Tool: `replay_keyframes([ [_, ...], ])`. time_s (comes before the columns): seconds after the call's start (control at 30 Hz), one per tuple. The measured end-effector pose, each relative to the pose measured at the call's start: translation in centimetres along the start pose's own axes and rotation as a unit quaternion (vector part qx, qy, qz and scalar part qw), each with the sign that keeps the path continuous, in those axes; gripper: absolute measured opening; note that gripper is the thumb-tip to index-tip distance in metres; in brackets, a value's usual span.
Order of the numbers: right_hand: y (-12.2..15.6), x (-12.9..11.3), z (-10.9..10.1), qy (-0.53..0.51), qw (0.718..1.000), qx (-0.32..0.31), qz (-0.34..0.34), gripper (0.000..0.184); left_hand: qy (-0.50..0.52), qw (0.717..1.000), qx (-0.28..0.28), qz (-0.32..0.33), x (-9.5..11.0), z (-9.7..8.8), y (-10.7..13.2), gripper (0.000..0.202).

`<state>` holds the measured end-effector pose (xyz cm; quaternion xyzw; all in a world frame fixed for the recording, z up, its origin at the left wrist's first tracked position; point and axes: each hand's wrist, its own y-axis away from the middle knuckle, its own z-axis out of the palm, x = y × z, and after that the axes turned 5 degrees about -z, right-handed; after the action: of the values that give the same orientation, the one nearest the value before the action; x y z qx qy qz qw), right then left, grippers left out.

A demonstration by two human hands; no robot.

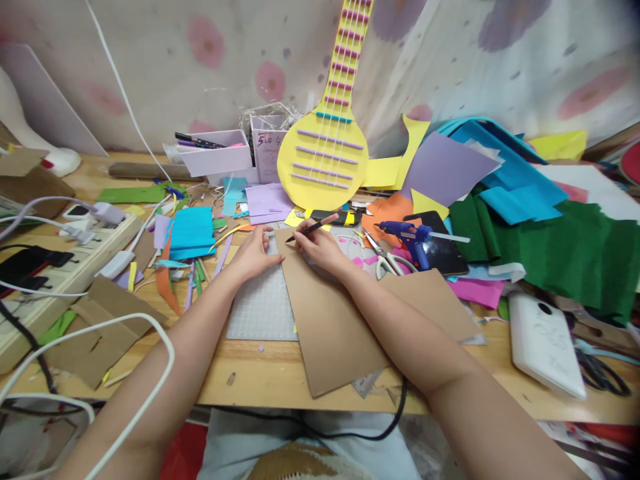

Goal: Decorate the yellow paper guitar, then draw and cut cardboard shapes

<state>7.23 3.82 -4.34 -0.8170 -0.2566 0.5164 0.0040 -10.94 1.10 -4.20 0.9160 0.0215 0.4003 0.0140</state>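
A brown cardboard sheet (333,320) lies at a slant on the grey gridded cutting mat (263,310), reaching toward the table's front edge. Over its far end, my right hand (323,245) grips a dark pen (320,225), with the tip low near the sheet's far left corner. My left hand (257,252) rests on the mat beside that corner; its fingers are bent, the thumb stands apart near the sheet's edge, and nothing shows in its grasp. A yellow ukulele-like paper model (324,157) with strings stands upright behind both hands.
Right of the hands lie scissors (387,257), a blue glue gun (407,237) and a second cardboard piece (433,303). Green crepe paper (575,250) and a white power bank (545,343) are farther right. A power strip (30,307) and looping cables occupy the left.
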Motion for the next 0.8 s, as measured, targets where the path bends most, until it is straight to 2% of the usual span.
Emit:
replay_keyframes([
  [0.27,-0.2,0.7,0.4,-0.042,0.999,0.034,-0.002,0.02,0.0,1.0,-0.007,0.008,-0.1,0.0,-0.1,0.061],
  [0.37,-0.1,0.5,0.3,-0.068,0.996,0.056,0.0,0.022,-0.012,1.0,0.016,0.005,0.0,0.1,0.1,0.059],
  [0.47,0.3,-0.3,-0.4,-0.045,0.997,0.061,-0.008,0.022,-0.026,0.998,0.058,-0.003,0.2,0.3,0.3,0.048],
  [0.57,0.6,-1.2,-1.7,-0.015,0.997,0.076,-0.014,0.018,0.005,0.995,0.097,-0.02,0.3,0.1,0.2,0.026],
  [0.67,0.3,-1.4,-3.4,0.011,0.987,0.157,0.009,0.021,0.04,0.99,0.13,-0.038,0.9,-0.8,-1.1,0.022],
  [0.73,-0.4,-1.0,-4.8,0.033,0.973,0.228,0.012,0.03,0.055,0.988,0.14,-0.044,1.7,-1.6,-2.6,0.022],
  [0.8,-1.3,-0.2,-6.1,0.078,0.959,0.272,-0.01,0.041,0.094,0.982,0.158,-0.048,3.1,-2.4,-4.5,0.021],
])
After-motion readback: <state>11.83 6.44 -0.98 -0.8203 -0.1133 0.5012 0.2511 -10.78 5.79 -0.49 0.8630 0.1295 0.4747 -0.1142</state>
